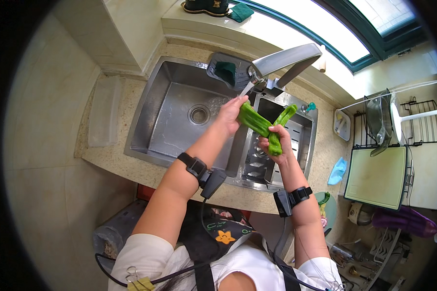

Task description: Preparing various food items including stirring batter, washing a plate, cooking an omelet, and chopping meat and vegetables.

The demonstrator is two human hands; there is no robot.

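Observation:
My left hand [232, 114] holds the upper end of a long green pepper [254, 119] just below the running faucet [287, 60]. A second green pepper [286, 114] crosses the lower end of the first one. My right hand [281, 142] grips both where they meet, its thumb on top. Water falls from the spout at my left fingers. Beneath the hands is a double stainless steel sink, with a large left basin [167, 120] and a narrower right basin [307, 127] holding a slotted metal tray.
A grey drain mat [212, 69] with a dark green cloth [225, 71] sits behind the sink. To the right are a blue cloth [337, 171], a cutting board [377, 174] and a wire rack [424, 122]. A plate [329, 218] with vegetables is beside my right forearm.

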